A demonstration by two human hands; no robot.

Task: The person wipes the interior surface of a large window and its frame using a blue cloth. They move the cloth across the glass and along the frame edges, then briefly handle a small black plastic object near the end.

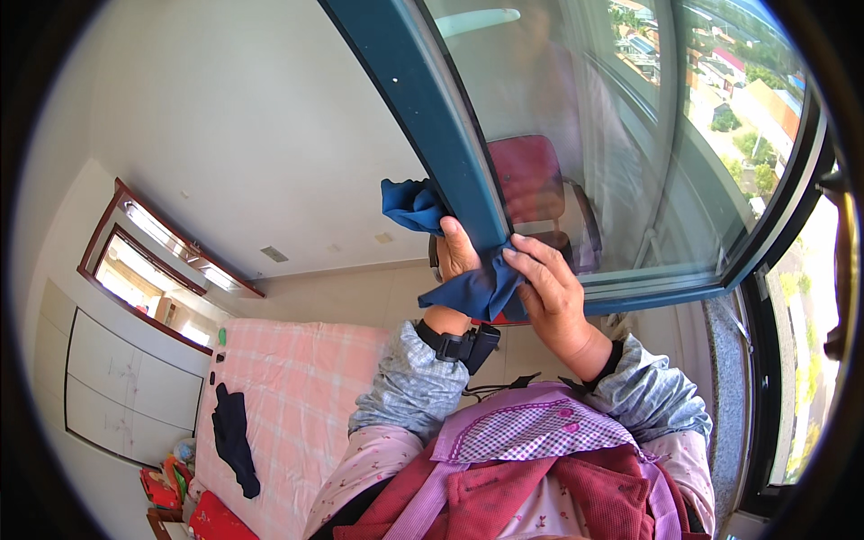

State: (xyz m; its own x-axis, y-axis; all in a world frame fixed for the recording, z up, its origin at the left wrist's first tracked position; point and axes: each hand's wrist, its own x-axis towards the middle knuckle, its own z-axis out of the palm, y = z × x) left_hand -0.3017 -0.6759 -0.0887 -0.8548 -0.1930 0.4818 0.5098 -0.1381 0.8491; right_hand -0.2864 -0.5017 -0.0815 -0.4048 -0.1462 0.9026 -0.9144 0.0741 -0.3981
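A blue-framed window sash [451,115] stands swung inward before me, its glass pane [611,202] on the right side. My left hand [457,251] is at the frame's lower left edge, thumb up, with a bunched blue cloth [410,204] at its fingers. Its other fingers are hidden behind the frame. My right hand [555,297] pinches a blue cloth [487,287] against the frame's lower end, fingertips by the glass edge. I cannot tell whether both blue parts belong to one cloth. A black strap with a small device [466,345] circles my left wrist.
A bed with a pink checked cover [304,398] lies at lower left, a dark garment [233,439] on it. A red-backed chair [528,179] shows in the pane. A stone sill [727,378] and the dark outer window frame [763,398] run along the right; buildings lie far below outside.
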